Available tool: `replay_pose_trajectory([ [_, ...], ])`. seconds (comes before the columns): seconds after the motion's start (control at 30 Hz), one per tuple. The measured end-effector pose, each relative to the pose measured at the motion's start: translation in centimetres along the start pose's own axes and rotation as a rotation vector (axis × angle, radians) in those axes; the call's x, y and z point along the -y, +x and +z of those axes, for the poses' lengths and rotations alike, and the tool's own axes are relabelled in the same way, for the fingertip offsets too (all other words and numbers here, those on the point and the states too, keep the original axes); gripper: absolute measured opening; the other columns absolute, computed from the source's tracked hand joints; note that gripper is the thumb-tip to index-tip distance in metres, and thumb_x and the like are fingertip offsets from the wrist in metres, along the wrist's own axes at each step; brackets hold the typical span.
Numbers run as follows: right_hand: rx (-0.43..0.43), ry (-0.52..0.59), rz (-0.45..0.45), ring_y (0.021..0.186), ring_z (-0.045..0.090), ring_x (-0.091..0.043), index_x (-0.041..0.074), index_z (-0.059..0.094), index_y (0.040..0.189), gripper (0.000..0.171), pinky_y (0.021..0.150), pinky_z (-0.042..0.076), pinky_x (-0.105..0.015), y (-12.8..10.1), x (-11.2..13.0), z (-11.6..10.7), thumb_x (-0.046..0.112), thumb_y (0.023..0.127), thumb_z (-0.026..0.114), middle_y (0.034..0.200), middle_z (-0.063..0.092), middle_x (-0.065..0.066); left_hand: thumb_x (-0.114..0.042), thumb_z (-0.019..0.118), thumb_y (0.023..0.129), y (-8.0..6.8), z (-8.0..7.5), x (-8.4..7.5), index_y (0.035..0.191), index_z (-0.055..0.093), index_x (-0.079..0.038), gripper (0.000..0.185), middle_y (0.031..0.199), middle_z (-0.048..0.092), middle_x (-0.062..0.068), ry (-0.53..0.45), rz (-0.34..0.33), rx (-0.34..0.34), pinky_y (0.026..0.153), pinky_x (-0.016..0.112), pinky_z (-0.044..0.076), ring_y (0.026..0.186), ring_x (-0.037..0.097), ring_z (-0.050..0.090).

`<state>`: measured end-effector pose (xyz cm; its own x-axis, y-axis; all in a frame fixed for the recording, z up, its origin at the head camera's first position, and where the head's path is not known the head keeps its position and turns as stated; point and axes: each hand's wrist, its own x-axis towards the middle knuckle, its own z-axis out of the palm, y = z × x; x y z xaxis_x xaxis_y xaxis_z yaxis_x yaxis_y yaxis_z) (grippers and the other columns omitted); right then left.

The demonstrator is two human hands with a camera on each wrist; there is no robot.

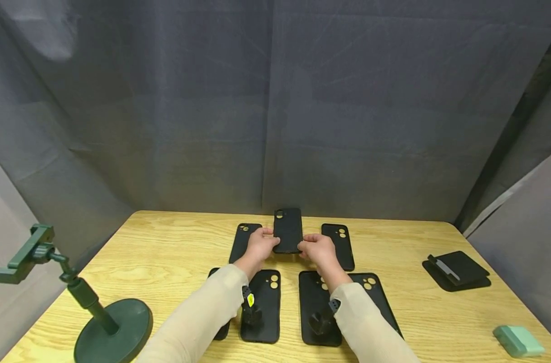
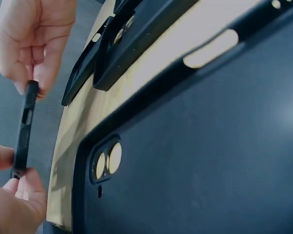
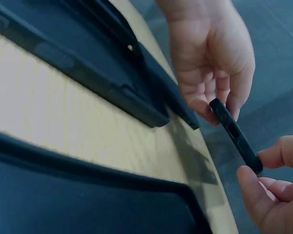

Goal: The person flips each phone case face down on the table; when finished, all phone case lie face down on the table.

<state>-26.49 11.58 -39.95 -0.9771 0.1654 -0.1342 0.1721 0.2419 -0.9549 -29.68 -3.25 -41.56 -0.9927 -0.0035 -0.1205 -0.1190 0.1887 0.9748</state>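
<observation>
Head | phone case (image 1: 287, 230) between left hand (image 1: 261, 245), right hand (image 1: 320, 250); lower corners pinched

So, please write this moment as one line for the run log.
left hand: pinches black rubbery phone case | right hand: pinches same case | case: lifted above light wooden table | other black cases: flat

Both arms wear long cream sleeves (image 1: 198, 312) reaching to the wrists. A small black camera unit is strapped at each wrist — the left one (image 1: 250, 302) carries a yellow-green tag, the right one (image 1: 333, 305) plain black.
</observation>
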Motion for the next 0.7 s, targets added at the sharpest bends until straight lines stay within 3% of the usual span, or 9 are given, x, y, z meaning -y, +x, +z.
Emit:
replay_pose_trajectory([
  [0.37, 0.014, -0.115, 0.049, 0.064, 0.062, -0.015, -0.008, 0.061, 0.109, 0.031, 0.064, 0.054, -0.031, 0.5, -1.4, 0.2, 0.004, 0.080, 0.062, 0.108, 0.059, -0.024, -0.006, 0.063, 0.084, -0.2, 0.1, 0.7, 0.121, 0.054, 0.002, 0.039, 0.113, 0.056, 0.018, 0.218, -0.003, 0.003, 0.069, 0.033, 0.047, 0.082, 0.022, 0.055],
  [0.7, 0.027, -0.166, 0.053, 0.064, 0.062, -0.017, -0.005, 0.063, 0.088, 0.013, 0.062, 0.054, -0.029, 0.3, -1.7, 0.3, 0.004, 0.079, 0.066, 0.094, 0.058, -0.016, -0.006, 0.063, 0.084, -0.7, 0.1, 0.3, 0.117, 0.056, 0.005, 0.036, 0.118, 0.055, 0.019, 0.393, 0.014, 0.031, 0.081, 0.040, 0.048, 0.100, 0.029, 0.055],
])
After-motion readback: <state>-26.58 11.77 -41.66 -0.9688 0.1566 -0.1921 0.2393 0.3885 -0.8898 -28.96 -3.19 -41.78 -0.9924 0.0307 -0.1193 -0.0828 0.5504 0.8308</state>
